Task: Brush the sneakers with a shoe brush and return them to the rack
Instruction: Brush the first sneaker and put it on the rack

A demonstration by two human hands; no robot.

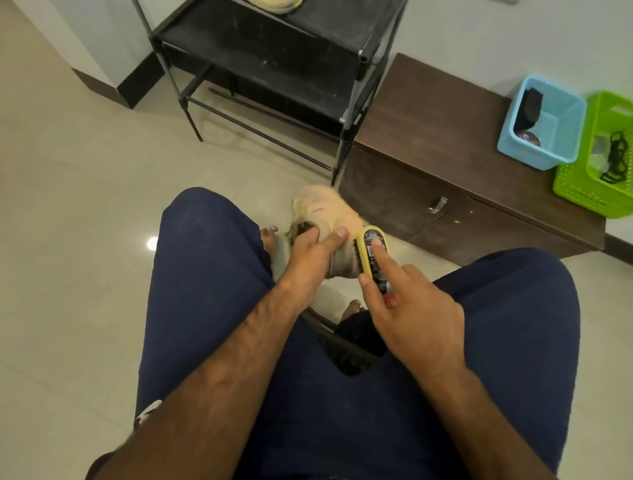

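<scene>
A beige sneaker (325,212) hangs between my knees above the floor, its toe pointing away from me. My left hand (308,260) grips it at the collar, fingers inside the opening and thumb across the side. My right hand (407,308) holds a yellow shoe brush (371,253), forefinger stretched along its back, the bristles against the sneaker's right side. Another pale sneaker (277,4) shows in part on the top shelf of the black shoe rack (274,61).
A dark brown low cabinet (445,178) stands right of the rack, carrying a blue basket (544,123) and a green basket (603,154). My legs in dark blue shorts fill the lower view. I sit on a dark chair (342,346). Pale floor tiles (85,205) spread left.
</scene>
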